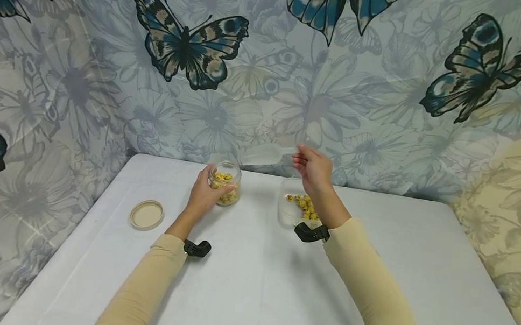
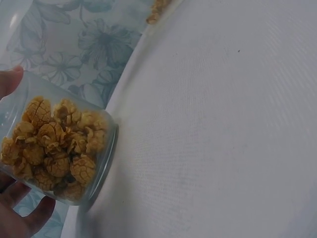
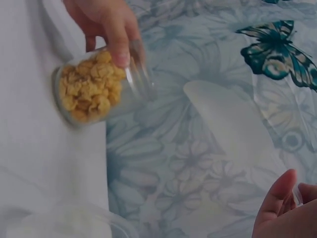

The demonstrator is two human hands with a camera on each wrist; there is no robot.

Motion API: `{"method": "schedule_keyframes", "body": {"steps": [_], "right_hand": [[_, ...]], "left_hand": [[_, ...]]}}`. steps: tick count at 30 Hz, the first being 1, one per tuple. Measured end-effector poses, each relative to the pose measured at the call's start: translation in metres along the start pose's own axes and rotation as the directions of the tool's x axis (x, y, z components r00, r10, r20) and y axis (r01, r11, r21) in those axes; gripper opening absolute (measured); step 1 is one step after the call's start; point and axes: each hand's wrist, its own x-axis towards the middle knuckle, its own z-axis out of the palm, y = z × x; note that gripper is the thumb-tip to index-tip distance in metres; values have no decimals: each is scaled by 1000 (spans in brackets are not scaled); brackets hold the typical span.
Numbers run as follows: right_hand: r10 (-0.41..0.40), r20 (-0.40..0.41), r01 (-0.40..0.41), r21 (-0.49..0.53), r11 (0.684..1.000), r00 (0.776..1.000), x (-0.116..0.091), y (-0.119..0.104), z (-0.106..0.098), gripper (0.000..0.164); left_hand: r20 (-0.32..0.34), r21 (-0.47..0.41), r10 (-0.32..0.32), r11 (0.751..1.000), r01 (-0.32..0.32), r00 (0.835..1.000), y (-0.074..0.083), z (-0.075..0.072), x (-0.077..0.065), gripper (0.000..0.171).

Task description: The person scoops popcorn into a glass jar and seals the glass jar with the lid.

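My left hand (image 1: 205, 192) grips a clear glass jar (image 2: 101, 168) that stands on the table, partly filled with caramel popcorn (image 2: 52, 144). In the head view my right hand (image 1: 310, 170) pinches the handle of a translucent scoop (image 1: 262, 154), raised above table height. The scoop's bowl points left toward the jar's mouth, and no popcorn shows in it. Below the right hand sits a clear plastic container (image 1: 286, 217) with more popcorn (image 1: 306, 206) inside; the right wrist covers part of it. In the right wrist view the scoop (image 3: 233, 119) is apart from the jar (image 3: 131, 91).
A round lid (image 1: 146, 215) with a pale rim lies on the table left of the jar. White cloth covers the table (image 1: 244, 290). Close behind its back edge hangs a butterfly-patterned fabric (image 1: 267, 104).
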Motion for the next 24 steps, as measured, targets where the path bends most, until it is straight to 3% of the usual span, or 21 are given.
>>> {"method": "schedule_keyframes", "body": {"steps": [7,24], "right_hand": [[27,8,-27,77,997,1000,1,-5,-10,13],[62,-47,-55,142,988,997,-17,-6,-64,11]], "left_hand": [[9,16,-19,1000,19,1000,-1,-2,2,98],[-1,-24,12,1000,-12,1000,-1,0,3,95]]}}
